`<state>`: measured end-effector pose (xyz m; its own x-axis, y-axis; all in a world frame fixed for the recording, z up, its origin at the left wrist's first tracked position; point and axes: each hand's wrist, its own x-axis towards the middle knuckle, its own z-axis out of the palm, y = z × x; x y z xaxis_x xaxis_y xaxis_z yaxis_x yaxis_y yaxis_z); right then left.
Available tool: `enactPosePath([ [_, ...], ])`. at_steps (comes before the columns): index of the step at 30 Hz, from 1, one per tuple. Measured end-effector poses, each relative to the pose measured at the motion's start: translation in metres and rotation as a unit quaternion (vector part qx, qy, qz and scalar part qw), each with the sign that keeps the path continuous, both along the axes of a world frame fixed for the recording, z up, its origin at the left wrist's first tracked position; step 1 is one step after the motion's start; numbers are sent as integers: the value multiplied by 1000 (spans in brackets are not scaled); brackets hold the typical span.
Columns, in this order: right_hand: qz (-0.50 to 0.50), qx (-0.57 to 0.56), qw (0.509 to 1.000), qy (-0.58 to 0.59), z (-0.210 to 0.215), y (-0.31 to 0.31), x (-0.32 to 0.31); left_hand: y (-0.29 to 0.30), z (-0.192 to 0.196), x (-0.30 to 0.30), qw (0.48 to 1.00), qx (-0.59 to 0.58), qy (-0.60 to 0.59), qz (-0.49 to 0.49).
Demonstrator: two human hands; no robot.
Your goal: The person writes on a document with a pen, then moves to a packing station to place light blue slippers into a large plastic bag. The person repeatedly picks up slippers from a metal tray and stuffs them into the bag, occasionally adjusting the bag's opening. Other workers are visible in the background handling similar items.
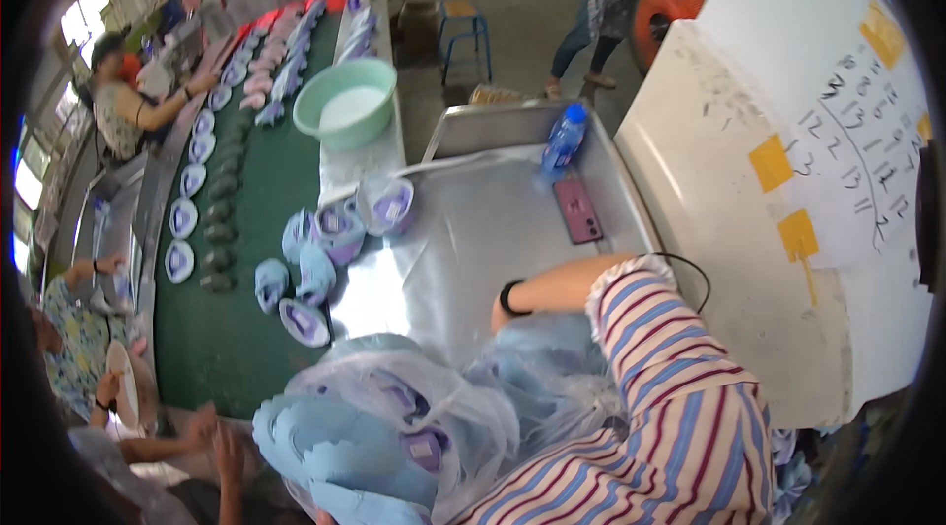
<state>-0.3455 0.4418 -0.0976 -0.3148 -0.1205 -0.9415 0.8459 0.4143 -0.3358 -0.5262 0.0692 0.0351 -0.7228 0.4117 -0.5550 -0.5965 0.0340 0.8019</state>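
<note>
Right arm [631, 367]: striped sleeve, bent, forearm reaching left.
Right wrist [509, 297]: black band.
Right hand: hidden.
Left hand: unseen.

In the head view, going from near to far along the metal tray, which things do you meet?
Clear plastic bag of blue pieces → wrist with black band → dark red phone → blue bottle → tray's far rim.

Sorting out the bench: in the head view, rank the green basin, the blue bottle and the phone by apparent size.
1. Green basin, clearly largest.
2 and 3. Phone and blue bottle look much alike; the bottle lies farther from the camera, so I won't rank them.
</note>
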Motion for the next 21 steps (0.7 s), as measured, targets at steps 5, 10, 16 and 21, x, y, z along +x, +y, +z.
enactPosePath([
  [5, 179, 69, 978, 81, 1, -31, -9, 2, 26, -10, 999, 23, 30, 3],
  [10, 365, 153, 906, 151, 41, -32, -8, -8, 55, -16, 996, 72, 47, 8],
  [16, -91, 114, 809, 570, 203, -48, -39, -19, 52, -25, 684, -235, 664, -190],
  [21, -55, 95, 681, 724, 268, -139, -28, 33, 61, 42, 825, 48, 546, -135],
])
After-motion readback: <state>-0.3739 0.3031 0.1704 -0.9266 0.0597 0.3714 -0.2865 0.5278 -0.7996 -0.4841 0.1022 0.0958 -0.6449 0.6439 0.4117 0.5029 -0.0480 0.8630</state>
